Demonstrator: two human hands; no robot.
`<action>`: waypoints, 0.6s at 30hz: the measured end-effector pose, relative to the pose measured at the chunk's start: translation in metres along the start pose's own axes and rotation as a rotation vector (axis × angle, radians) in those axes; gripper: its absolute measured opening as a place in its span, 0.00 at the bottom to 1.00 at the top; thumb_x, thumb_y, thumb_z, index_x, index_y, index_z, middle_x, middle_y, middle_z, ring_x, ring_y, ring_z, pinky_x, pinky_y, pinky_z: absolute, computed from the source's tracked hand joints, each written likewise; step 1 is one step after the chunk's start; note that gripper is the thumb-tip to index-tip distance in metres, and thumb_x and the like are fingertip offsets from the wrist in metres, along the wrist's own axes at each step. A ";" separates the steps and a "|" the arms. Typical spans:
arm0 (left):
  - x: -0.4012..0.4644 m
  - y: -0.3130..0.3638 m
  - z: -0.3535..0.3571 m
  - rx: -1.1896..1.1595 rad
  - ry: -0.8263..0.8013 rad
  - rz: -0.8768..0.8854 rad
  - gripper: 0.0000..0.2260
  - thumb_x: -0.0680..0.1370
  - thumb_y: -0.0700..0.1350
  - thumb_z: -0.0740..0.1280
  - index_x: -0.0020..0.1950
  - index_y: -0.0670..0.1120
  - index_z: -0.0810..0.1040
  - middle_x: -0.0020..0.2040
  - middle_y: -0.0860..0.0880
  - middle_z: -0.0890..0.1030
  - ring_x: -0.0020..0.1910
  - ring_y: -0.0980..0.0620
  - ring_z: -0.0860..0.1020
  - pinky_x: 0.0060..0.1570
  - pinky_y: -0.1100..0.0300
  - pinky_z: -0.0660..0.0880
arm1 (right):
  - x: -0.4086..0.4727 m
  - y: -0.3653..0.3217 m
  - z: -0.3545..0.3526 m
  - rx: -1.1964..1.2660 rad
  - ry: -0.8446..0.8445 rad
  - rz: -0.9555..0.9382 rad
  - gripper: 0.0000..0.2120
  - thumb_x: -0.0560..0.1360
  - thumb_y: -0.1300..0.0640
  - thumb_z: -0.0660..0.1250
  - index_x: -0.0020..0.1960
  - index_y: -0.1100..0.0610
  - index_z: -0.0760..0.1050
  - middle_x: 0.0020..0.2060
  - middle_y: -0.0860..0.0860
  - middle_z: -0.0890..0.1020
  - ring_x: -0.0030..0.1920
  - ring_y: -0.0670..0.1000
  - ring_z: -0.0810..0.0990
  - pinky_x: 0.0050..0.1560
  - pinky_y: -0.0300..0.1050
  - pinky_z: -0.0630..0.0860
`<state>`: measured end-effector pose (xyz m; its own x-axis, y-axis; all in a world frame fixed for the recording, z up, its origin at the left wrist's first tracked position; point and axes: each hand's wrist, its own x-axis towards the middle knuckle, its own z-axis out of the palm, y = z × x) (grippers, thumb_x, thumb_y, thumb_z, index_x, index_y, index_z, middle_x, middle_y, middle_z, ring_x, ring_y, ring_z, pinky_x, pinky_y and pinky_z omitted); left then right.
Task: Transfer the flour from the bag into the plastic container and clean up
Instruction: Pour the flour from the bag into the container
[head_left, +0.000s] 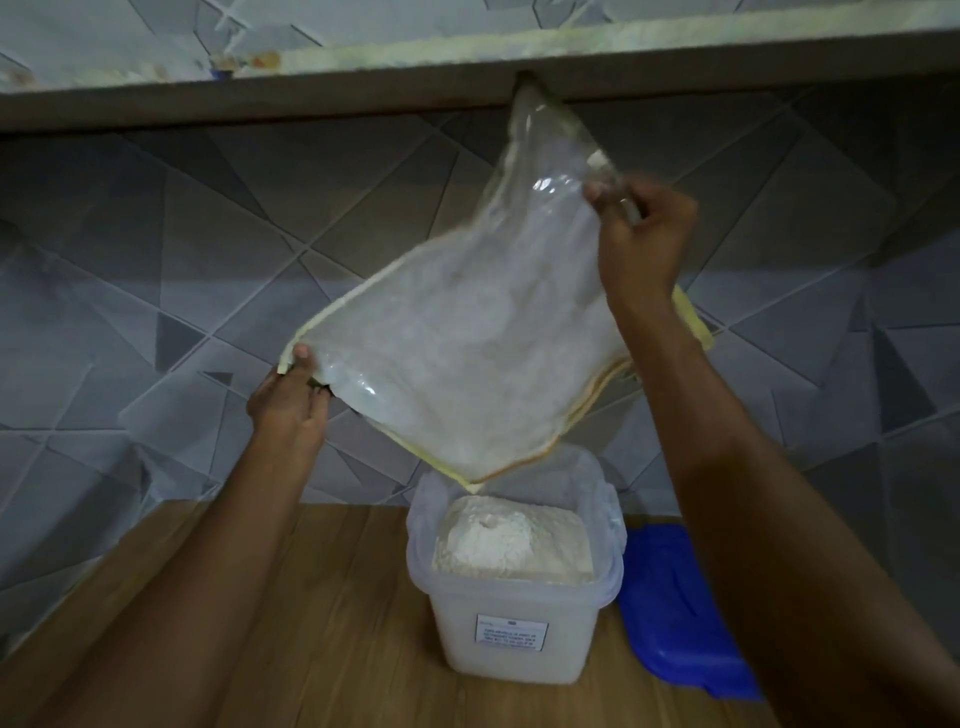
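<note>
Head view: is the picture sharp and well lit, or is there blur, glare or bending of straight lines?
Head view: dim light overall; the bag is smeared by motion blur near the right hand; small glare spots shine on its plastic; the shelf edge bows from the wide lens; the container label is unreadable.

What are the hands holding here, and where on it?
Both hold the clear plastic bag: left hand pinches its lower left corner, right hand grips its raised upper edge.

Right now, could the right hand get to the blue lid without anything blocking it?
Probably yes, once freed. The right hand grips the bag up high; the blue lid lies flat on the table, right of the container, nothing on it.
</note>
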<state>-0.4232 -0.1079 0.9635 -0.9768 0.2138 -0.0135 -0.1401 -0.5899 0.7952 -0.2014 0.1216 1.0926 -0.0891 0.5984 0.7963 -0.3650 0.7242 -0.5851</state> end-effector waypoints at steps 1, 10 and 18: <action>0.000 0.000 -0.001 0.013 -0.006 0.008 0.20 0.77 0.43 0.72 0.65 0.34 0.76 0.59 0.38 0.81 0.57 0.44 0.82 0.57 0.49 0.79 | 0.000 -0.001 0.001 0.025 0.037 0.008 0.09 0.73 0.62 0.74 0.37 0.51 0.80 0.25 0.36 0.76 0.31 0.34 0.74 0.35 0.28 0.69; 0.013 -0.006 -0.011 -0.079 0.018 0.018 0.17 0.75 0.41 0.74 0.60 0.34 0.78 0.59 0.36 0.81 0.57 0.42 0.82 0.60 0.41 0.77 | -0.004 0.000 0.006 -0.051 -0.042 0.018 0.07 0.74 0.60 0.74 0.37 0.56 0.79 0.23 0.37 0.73 0.28 0.35 0.71 0.33 0.29 0.67; 0.023 -0.001 -0.016 -0.094 0.043 0.030 0.04 0.76 0.41 0.72 0.49 0.41 0.80 0.54 0.41 0.83 0.52 0.47 0.83 0.58 0.45 0.78 | -0.001 0.000 0.006 -0.034 0.003 0.006 0.04 0.74 0.60 0.74 0.41 0.54 0.81 0.25 0.34 0.77 0.31 0.34 0.74 0.35 0.28 0.69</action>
<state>-0.4480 -0.1144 0.9524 -0.9865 0.1625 -0.0186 -0.1236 -0.6665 0.7352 -0.2069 0.1191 1.0931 -0.0882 0.6041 0.7920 -0.3324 0.7317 -0.5951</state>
